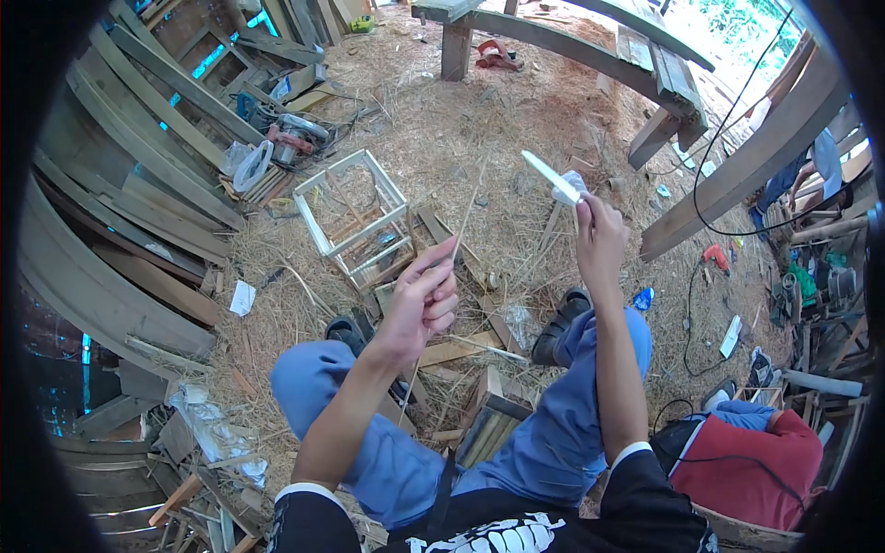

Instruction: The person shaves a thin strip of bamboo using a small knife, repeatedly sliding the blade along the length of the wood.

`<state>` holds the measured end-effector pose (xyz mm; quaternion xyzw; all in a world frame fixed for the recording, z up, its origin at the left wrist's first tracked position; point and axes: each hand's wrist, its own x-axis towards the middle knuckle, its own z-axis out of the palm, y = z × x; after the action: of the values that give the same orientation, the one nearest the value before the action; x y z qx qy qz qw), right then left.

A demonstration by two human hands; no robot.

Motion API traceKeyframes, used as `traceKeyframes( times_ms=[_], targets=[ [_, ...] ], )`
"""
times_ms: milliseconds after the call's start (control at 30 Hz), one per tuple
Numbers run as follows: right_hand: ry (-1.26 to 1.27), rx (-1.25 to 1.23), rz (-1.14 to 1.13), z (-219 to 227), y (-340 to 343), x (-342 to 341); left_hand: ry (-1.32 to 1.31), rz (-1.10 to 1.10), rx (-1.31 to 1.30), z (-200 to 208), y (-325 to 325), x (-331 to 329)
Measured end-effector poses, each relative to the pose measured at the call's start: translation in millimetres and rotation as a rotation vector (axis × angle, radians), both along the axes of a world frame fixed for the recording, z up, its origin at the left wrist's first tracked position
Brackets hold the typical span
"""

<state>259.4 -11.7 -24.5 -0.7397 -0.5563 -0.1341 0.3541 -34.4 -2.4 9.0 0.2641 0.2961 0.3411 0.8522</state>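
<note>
Through the head camera I look down on a rough timber workshop, its floor strewn with straw and shavings. A curved timber bench stands at the far side, and a person in a red top bends at lower right. A pale wooden frame sits ahead of the knees.

My left hand is pinched around a thin strip, which slants upward beyond the fingertips, over the floor and between the knees. My right hand is clamped on the near end of a pale, knife-like blade, its tip pointing up and left, well apart from the strip.

I judge this a pause between strokes of working the strip; the next move calls for a steady left grip and the blade brought in flat, clear of the fingers.
</note>
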Motion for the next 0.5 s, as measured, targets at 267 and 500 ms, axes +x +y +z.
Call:
traceKeyframes(
  times_ms=[267,500],
  targets=[
    [0.062,-0.017,0.291,11.0,-12.4,-35.5,0.018,0.13,-0.023,-17.0,5.7,-13.8],
    [0.135,0.025,0.554,10.6,-0.1,-74.4,-0.021,0.112,-0.009,-20.7,11.6,11.0]
  ],
)
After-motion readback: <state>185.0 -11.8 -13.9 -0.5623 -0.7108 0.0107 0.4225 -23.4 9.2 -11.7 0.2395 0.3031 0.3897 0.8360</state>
